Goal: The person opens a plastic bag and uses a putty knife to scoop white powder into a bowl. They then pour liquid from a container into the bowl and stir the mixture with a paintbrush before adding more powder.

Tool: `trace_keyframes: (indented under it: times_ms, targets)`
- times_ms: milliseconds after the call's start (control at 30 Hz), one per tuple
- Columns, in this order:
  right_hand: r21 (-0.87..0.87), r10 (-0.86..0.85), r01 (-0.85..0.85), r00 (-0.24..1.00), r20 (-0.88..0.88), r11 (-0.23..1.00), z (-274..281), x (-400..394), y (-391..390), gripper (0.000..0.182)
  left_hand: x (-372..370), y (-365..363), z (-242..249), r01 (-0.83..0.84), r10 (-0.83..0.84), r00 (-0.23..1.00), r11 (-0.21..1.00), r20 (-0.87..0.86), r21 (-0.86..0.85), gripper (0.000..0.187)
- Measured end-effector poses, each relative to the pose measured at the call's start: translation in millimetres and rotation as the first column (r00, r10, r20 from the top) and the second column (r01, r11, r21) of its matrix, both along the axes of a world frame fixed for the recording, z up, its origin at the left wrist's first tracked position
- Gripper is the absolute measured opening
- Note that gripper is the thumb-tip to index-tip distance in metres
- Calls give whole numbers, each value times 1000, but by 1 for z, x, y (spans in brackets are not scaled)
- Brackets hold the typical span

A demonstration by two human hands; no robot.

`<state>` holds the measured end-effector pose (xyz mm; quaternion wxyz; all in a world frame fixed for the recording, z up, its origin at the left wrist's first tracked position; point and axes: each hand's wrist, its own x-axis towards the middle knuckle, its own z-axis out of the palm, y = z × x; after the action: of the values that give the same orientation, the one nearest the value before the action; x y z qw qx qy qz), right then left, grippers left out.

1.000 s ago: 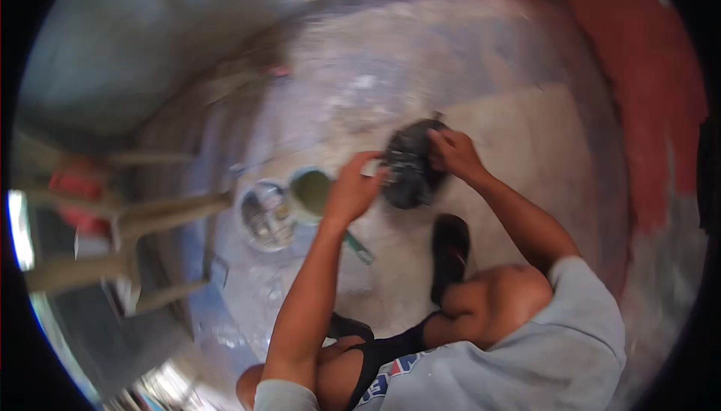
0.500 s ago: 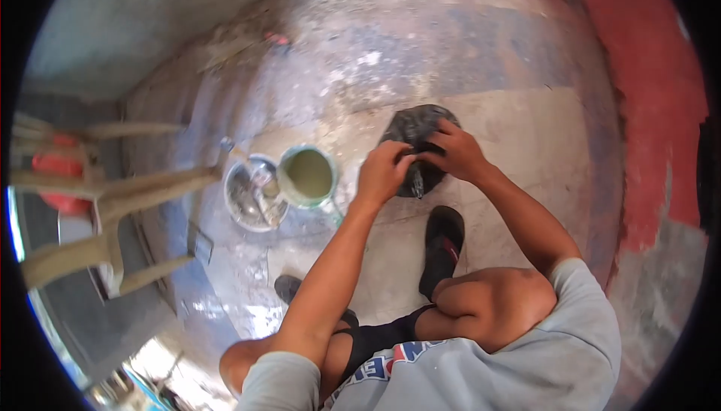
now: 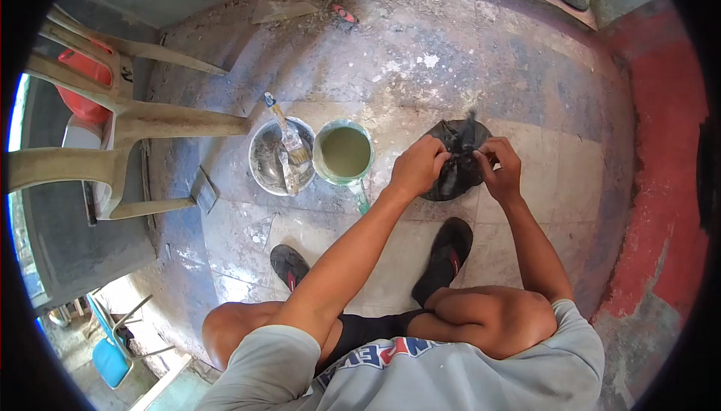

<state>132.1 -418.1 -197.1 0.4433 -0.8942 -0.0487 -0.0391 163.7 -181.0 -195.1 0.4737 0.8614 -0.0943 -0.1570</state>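
Black plastic bag [image 3: 443, 185] resting on a worn tiled floor [image 3: 552, 189], just ahead of the seated person's right shoe [image 3: 453, 242]. Off to the left, a beige plastic chair [image 3: 176, 124] points its legs inward. Nearer stands a round basin [image 3: 266, 159], and close beside it a mug [image 3: 321, 164] of murky greenish liquid. Left hand [image 3: 417, 167] and right hand [image 3: 503, 170] meet at the bag's gathered top, fingertips of each pinching the plastic. Smallest, a paintbrush [image 3: 291, 139] lies across the basin.
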Motion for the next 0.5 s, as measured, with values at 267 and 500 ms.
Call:
trace_keyframes:
  times_ms: [267, 500]
  targets:
    - [-248, 93, -36, 971, 221, 968, 10, -7, 22, 41, 5, 0, -24, -27, -1, 996, 952, -91, -305, 15]
    - [-338, 168, -93, 965, 201, 937, -5, 1, 12, 29, 4, -2, -7, 85, -63, 995, 951, 81, -299, 23]
